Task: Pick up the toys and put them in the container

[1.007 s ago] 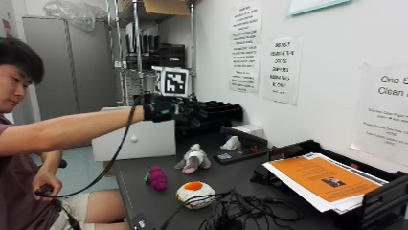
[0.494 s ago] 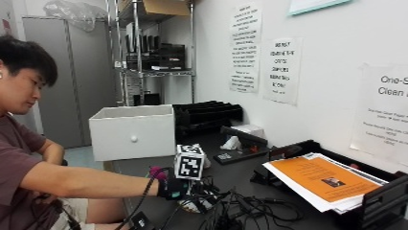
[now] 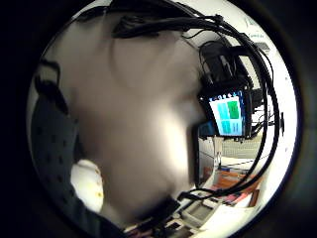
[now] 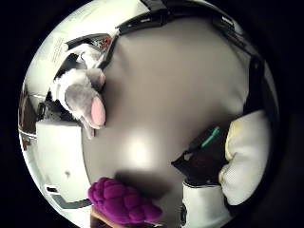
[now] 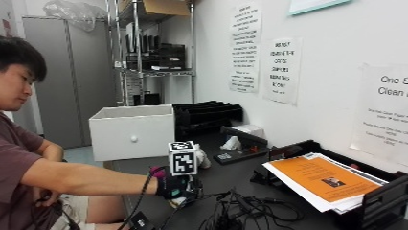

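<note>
so, from the outside view: a person sits at a dark grey table (image 5: 255, 177) with the black-gloved right hand (image 5: 173, 187) down low on the tabletop, arm stretched out across the front edge. a bit of white shows right under the glove, so it's on top of something pale, but i can't tell from here whether the fingers wrap it. a grey and white plush animal toy (image 5: 201, 158) pokes out just behind the hand. the white box container with a round knob (image 5: 132, 132) stands further back on the table, well apart from the hand. a black paper tray with an orange sheet on top (image 5: 325, 179) sits off near the wall.

thumb side palm view: a white and pale yellow soft ball toy (image 4: 247, 159) sits right up against the palm next to the strap. looks pressed close, curl of the fingers not visible. a purple bumpy grape-like toy (image 4: 121, 202) lies on the table nearby, and the plush animal lies further off beside the white container.

little finger side palm view: mostly bare table, the ball's edge (image 3: 88, 183) close in, plus a small lit screen (image 3: 229, 115) with cables.
</note>
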`<action>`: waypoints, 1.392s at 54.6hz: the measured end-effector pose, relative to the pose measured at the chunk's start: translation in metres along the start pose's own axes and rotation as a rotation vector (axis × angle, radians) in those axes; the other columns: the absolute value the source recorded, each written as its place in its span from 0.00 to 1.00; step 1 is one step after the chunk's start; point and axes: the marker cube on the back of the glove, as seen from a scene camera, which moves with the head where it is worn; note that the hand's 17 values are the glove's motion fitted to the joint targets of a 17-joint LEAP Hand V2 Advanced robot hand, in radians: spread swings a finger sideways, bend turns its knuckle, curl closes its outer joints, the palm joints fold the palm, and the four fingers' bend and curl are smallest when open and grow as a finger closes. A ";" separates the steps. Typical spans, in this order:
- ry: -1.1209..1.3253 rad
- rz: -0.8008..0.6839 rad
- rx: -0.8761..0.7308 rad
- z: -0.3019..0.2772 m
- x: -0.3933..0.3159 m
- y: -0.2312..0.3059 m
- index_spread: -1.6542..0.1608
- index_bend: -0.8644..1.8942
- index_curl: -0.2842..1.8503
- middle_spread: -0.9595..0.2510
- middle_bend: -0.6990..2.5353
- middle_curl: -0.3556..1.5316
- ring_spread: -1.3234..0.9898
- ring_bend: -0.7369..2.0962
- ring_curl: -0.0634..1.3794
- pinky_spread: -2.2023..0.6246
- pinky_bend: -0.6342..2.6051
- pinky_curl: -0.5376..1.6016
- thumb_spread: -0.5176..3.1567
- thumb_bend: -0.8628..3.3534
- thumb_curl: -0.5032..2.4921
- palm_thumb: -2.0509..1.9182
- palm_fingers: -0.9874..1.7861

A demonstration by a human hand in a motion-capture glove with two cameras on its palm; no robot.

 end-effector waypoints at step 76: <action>0.333 -0.944 -0.083 -0.302 -0.501 0.169 0.76 0.53 0.58 0.56 0.50 0.59 0.45 0.79 0.48 0.67 0.59 0.55 0.36 0.21 0.50 0.62 0.45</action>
